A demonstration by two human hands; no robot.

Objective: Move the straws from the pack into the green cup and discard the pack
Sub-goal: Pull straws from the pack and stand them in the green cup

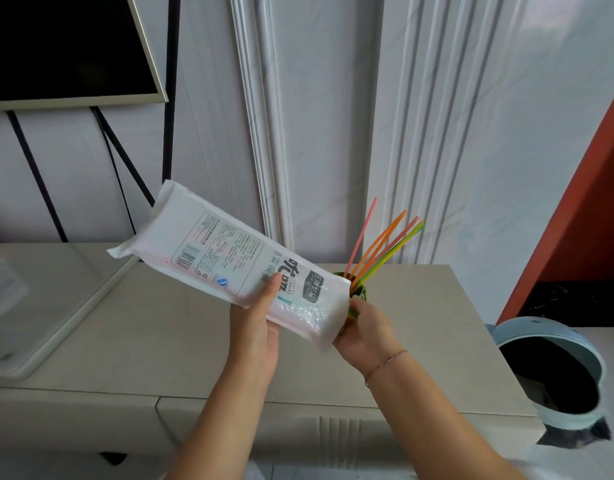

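Note:
My left hand grips the white plastic straw pack, which is tilted with its far end up to the left and its near end by the cup. Behind the pack's lower end stands the green cup, mostly hidden. Several coloured straws, pink, orange and green, stick out of the cup and lean to the right. My right hand is at the pack's lower right corner, against the cup's base; whether it grips the cup or the pack is hidden.
The cup stands on a beige cabinet top. A light blue bin with a black liner sits open on the floor to the right. A television hangs at the upper left, with a glass-topped stand below it.

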